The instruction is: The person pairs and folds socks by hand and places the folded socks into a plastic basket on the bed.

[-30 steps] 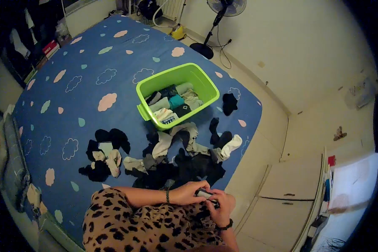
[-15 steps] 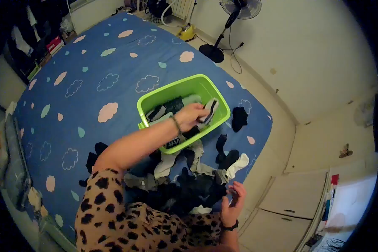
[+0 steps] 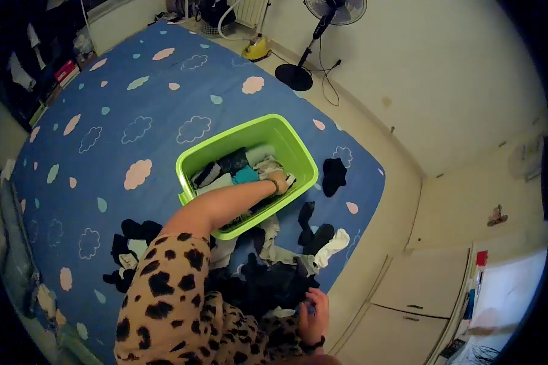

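A green plastic tub (image 3: 182, 159) holds folded and rolled socks, among them a turquoise one (image 3: 245, 176) and a grey one (image 3: 260, 152). My left hand (image 3: 278, 180) is down inside it, closed against a white-and-black sock (image 3: 291, 179) at the right end; its fingertips are partly hidden. My right hand (image 3: 313, 316) holds nothing, thumb and fingers apart and loosely bent. Beside it lies a heap of dark socks (image 3: 268, 286), and a white sock (image 3: 333, 247) is just above.
The tub stands on a bed with a blue cloud-print sheet (image 3: 164, 173). Black socks (image 3: 334, 176) lie right of it, and more dark socks (image 3: 141, 230) to its left. Beyond the bed's edge are a floor fan (image 3: 294, 77), a yellow appliance (image 3: 257, 48) and low cabinets (image 3: 417, 283).
My left hand has lowered the striped sock into the right side of the tub. The turquoise sock is now uncovered. The whole view has shifted slightly.
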Tool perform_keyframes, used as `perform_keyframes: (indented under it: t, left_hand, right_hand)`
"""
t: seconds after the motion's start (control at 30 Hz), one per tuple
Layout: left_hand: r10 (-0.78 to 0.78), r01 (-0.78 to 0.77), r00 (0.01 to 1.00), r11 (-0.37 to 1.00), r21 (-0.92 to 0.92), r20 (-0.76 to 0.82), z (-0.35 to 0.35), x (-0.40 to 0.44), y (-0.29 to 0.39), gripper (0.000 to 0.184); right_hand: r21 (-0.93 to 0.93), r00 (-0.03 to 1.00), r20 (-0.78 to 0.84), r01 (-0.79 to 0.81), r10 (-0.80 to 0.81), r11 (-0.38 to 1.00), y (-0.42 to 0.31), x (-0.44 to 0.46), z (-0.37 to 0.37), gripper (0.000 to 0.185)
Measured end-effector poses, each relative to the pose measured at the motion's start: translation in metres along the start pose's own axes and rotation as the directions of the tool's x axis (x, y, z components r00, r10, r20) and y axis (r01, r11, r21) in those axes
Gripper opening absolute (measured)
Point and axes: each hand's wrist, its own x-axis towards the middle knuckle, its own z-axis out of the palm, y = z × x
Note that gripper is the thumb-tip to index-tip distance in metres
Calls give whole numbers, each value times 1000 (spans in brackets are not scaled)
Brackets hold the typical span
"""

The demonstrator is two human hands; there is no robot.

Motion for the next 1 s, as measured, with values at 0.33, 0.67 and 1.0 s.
perform_keyframes:
  t: [0.33,0.67,1.0]
  left_hand:
    - [225,-174,972,887,427,-72,-42,-44,16,35]
    - [147,-147,989,921,360,27,-20,-17,4,29]
    - [313,-312,949,950,-24,27,-40,-25,-11,35]
  right_hand:
    - [80,994,105,-41,33,996,4,6,9,33]
    - [94,981,192,-24,5,995,1,3,11,29]
    - [94,964,264,-45,19,995,-1,-10,3,24]
